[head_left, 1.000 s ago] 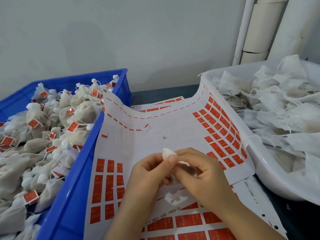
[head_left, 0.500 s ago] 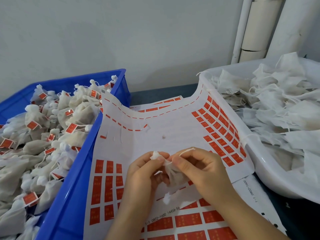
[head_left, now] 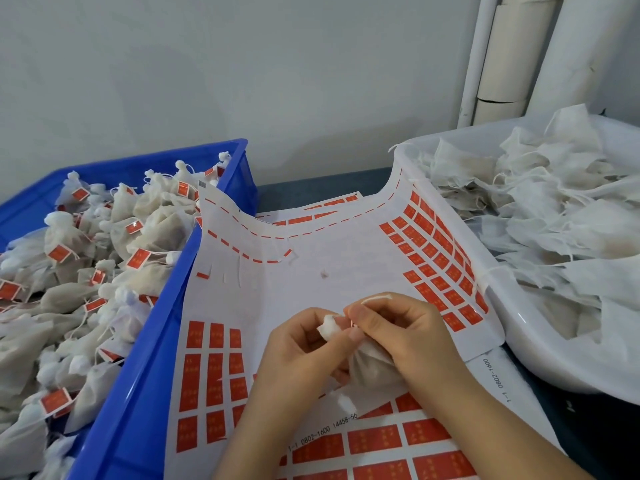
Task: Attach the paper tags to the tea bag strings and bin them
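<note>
Tea bag (head_left: pixel 372 368): your left hand (head_left: pixel 298 355) pinches its neck, right hand (head_left: pixel 412 336) pinches the string (head_left: pixel 375 298). Tagging step, likely; next, peel a red tag (head_left: pixel 453 321).

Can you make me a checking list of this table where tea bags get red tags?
Surface: dark tabletop, mostly under a tag sheet curling up at both sides.
Job's things: tea bag held over the sheet, its string looping above the right hand; blue bin of tagged bags left; white tub of untagged bags right.
Clutter: brown speck on the sheet; white scrap below the hands.
Hands: left hand pinches the bag's top; right hand grips the bag.
Cables: nothing seen.
Surroundings: plain wall, white pipes.
</note>
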`<state>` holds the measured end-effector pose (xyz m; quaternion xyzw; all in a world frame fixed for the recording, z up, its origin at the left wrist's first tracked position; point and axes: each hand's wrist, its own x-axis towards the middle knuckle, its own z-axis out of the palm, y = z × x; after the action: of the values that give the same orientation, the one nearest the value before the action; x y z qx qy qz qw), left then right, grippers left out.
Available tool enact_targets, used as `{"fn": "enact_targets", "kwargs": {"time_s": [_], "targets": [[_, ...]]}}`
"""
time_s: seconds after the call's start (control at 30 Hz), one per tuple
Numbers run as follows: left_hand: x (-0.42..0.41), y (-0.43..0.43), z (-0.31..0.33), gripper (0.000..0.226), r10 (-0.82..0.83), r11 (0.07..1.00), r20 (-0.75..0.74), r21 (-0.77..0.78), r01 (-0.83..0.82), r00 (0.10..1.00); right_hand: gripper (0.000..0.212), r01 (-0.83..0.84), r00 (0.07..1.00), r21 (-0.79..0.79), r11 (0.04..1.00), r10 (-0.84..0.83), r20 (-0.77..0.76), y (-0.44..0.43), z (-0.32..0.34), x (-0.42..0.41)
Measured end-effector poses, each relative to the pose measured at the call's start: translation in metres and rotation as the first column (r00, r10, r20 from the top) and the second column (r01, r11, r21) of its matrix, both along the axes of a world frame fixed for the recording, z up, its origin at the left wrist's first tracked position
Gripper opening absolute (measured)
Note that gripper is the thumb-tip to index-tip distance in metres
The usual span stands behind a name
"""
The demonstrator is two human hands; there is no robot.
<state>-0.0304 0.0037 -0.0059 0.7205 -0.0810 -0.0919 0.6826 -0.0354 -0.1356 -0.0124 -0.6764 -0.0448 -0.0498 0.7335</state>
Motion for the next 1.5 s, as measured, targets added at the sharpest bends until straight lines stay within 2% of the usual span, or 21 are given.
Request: {"fn": "enact_targets", "kwargs": {"time_s": [0.1,0.23,0.37,0.43,0.63,0.73,0.9,1.03,1.23,1.37,1.5], "targets": [[0.0,0.002,-0.001,0.021,-0.004,1.0,0.021,0.0,0.004,1.0,0.03,-0.004,1.0,-0.02,1.0,0.004,-0.007,0.0,0.0,0.0],[-0.001,0.003,-0.002,0.023,-0.03,0.999,0.062,-0.007,0.031,0.998,0.035,-0.057,0.996,-0.001,0.998,0.057,-0.068,0.001,-0.001,0.0],[0.0,0.006,-0.003,0.02,-0.017,0.998,0.058,-0.054,0.02,0.998,0.021,-0.198,0.962,0.248,0.948,0.236,-0.135,-0.003,-0.001,0.001],[0.0,0.008,-0.003,0.017,-0.042,0.998,0.043,-0.048,0.045,0.998,0.017,-0.227,0.952,0.265,0.937,0.271,-0.145,-0.003,-0.002,0.001],[0.0,0.01,-0.005,0.027,-0.086,0.992,-0.013,-0.094,0.084,0.996,0.028,-0.214,0.958,0.26,0.942,0.254,-0.13,-0.002,-0.002,0.0],[0.001,0.01,-0.005,0.023,-0.091,0.991,-0.019,-0.099,0.088,0.996,0.028,-0.202,0.962,0.308,0.93,0.248,-0.118,-0.002,-0.002,0.0],[0.001,0.009,-0.004,0.017,-0.091,0.993,-0.013,-0.078,0.09,0.996,0.035,-0.114,0.989,0.141,0.983,0.127,-0.082,-0.001,-0.003,-0.002],[0.002,0.009,-0.003,0.019,-0.081,0.994,-0.021,-0.076,0.079,0.996,0.045,-0.087,0.995,0.096,0.992,0.091,-0.035,0.0,-0.002,-0.004],[0.001,0.005,-0.004,0.022,-0.052,0.995,-0.007,-0.087,0.051,0.999,0.03,0.042,0.999,0.016,0.999,-0.042,0.0,0.002,-0.006,-0.003],[0.002,0.002,-0.003,0.015,0.074,0.993,-0.039,-0.089,-0.077,0.996,0.032,0.055,0.994,-0.069,0.996,-0.048,0.103,0.005,-0.006,-0.006],[0.002,-0.001,-0.006,0.023,0.21,0.973,-0.064,-0.079,-0.215,0.976,0.031,0.038,0.99,-0.101,0.994,-0.024,0.139,0.006,-0.005,-0.007]]}}
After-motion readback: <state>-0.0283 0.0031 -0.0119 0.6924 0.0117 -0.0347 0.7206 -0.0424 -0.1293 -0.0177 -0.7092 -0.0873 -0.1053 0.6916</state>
